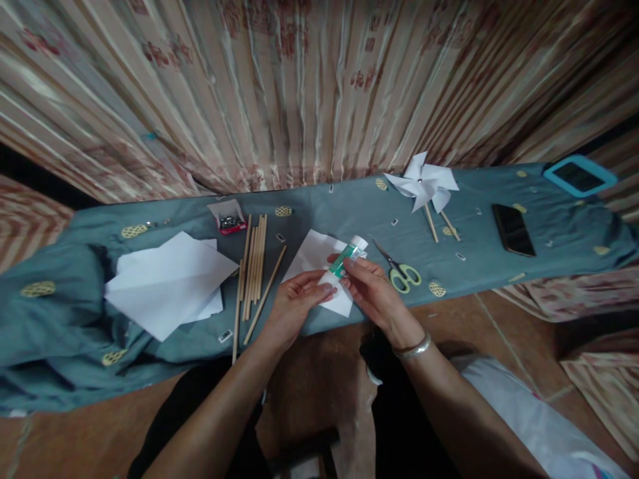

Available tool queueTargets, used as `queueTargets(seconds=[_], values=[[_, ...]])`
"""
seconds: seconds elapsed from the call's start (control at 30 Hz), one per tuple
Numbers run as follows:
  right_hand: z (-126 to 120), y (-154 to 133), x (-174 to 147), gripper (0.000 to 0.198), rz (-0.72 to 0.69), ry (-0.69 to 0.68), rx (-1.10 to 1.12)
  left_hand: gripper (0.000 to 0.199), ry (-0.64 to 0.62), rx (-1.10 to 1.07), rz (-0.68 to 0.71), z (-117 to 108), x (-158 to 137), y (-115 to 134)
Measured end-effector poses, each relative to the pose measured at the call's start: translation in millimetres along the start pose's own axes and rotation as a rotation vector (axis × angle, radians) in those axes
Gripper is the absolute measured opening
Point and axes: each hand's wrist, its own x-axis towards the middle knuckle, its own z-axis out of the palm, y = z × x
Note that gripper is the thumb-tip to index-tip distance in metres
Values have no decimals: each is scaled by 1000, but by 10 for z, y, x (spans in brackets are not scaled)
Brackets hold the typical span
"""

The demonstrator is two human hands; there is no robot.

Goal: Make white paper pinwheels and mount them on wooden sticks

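A white and green glue stick [344, 258] is held slantwise between both hands. The fingers of my left hand [299, 299] close on its lower end, and my right hand [372, 286] grips it nearer the upper end. Under the hands lies a white paper sheet [308, 251], partly covered by them. Scissors [399, 269] with light green handles rest just right of my right hand. To the left of my left hand, several thin wooden sticks [255, 266] lie side by side.
A pile of white paper [167, 283] lies at the left. Behind the sticks stands a small red box [230, 218] of metal bits. White paper pinwheels [424, 181] on sticks, a dark phone [513, 229] and a blue-framed tablet [580, 175] are at the right. A curtain [299, 100] hangs behind.
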Motion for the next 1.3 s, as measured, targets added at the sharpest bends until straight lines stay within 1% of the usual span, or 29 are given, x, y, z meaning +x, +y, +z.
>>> queueTargets(seconds=[0.1, 0.17, 0.23, 0.27, 0.37, 0.43, 0.47, 0.53, 0.6, 0.7, 1.0, 1.17, 1.3], values=[[-57, -42, 24, 27, -19, 28, -66, 41, -15, 101, 22, -83, 28, -16], [-108, -54, 62, 29, -53, 74, -53, 40, -7, 222, 88, -155, 43, -23], [-165, -61, 107, 28, -83, 143, -19, 38, 7, 428, 225, -223, 36, -28], [-192, -63, 128, 27, -98, 176, -11, 35, 6, 559, 318, -249, 23, -33], [-257, -62, 174, 27, -142, 232, -53, 27, -98, 977, 592, -275, -45, -82], [-284, -53, 190, 30, -175, 251, -115, 25, -160, 1126, 760, -256, -89, -154], [-295, -45, 196, 31, -188, 260, -152, 25, -190, 1185, 815, -243, -103, -200], [-311, -18, 210, 31, -223, 271, -245, 25, -241, 1281, 876, -221, -115, -294], [-324, 20, 226, 30, -273, 259, -361, 25, -286, 1342, 895, -211, -108, -377], [-336, 82, 251, 25, -334, 220, -515, 24, -323, 1367, 904, -219, -80, -453], [-370, 124, 289, 20, -359, 167, -817, 28, -386, 1364, 857, -271, -20, -511], [-360, 125, 289, 21, -377, 210, -938, 26, -372, 1339, 821, -263, -14, -525], [-325, 128, 276, 21, -409, 254, -1046, 24, -380, 1350, 825, -262, 4, -558]])
